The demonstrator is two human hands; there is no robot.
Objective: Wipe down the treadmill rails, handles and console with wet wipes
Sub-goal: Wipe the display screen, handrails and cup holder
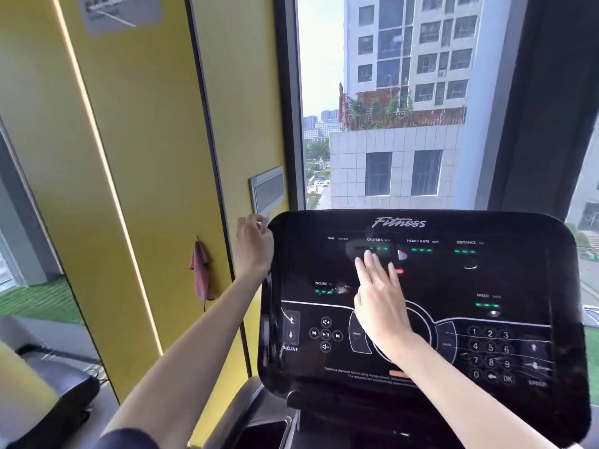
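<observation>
**Live panel under your hands: mind the keys**

Starting at 9 o'clock, a reddish cloth (201, 270) hangs on the yellow wall, well apart from the job.

Your left hand (252, 241) is at the 10 o'clock corner of the console (486, 280). Its fingers are curled over the edge and pinch a pale scrap that looks like the wipe (259, 219), though little of it shows. The rails and handles are mostly out of view below.

Your right hand (381, 299) lies flat on the glass near the middle, with its fingers straight, slightly apart and pointing to 11 o'clock at the calories readout. I can't see a wipe under it.

Green lights are lit across the panel, so I judge it is powered. The palm sits over the round dial, the incline arrows (290, 327) are at 8 o'clock and the number pad (491, 354) at 4 o'clock. A firm pass over any of these could start the belt or change the speed while you stand on it. A bare palm will also smear the glass, and a dripping wipe could leak into the edge seam.
</observation>
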